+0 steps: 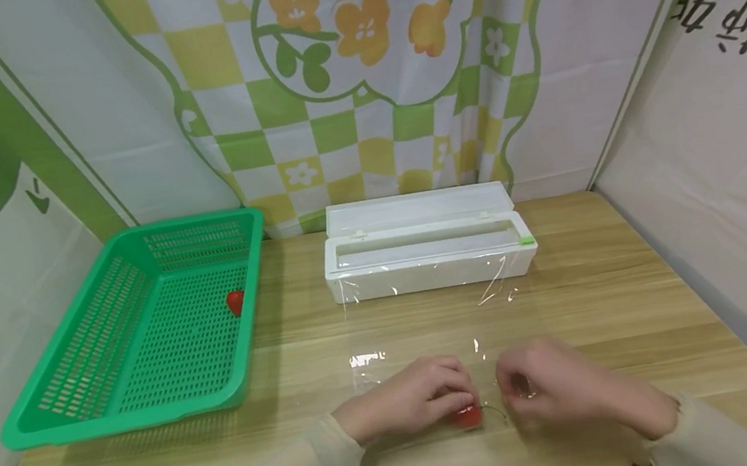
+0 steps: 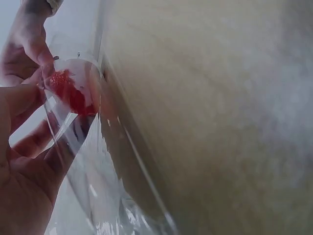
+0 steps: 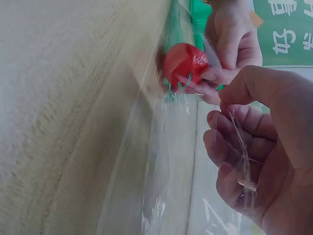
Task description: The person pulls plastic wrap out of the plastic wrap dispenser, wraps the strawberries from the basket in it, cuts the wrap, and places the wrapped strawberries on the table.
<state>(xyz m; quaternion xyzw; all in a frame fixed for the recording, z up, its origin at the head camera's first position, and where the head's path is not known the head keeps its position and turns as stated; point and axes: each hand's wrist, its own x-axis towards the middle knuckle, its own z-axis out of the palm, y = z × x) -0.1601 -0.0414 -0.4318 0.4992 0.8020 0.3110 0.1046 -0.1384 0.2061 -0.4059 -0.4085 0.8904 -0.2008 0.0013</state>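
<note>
- Red fruit [image 1: 468,418], strawberry-like with green stem parts, sits at the left hand's [image 1: 420,397] thumb and fingertips, just left of the right hand [image 1: 553,385].
- Left hand: fingers curled, pinching the fruit; how much film lies in the same pinch I cannot tell.
- Right hand: thumb and forefinger brought together on the edge of clear film [image 1: 367,359], the other fingers loosely bent.
- The fruit looks light and probably rolls easily; whether it is real or a firm imitation is unclear, so a gentle pinch on its broad sides, away from the stem, seems safest.
- The film should be limp, slippery and apt to cling or crease; it is best held by its edges or corners.
- Ahead of both hands, the film reaches a white box [image 1: 419,210] on the desk [image 1: 600,276].
- Left of the left hand, a green basket [image 1: 252,277] holds another red piece [image 1: 235,302].
</note>
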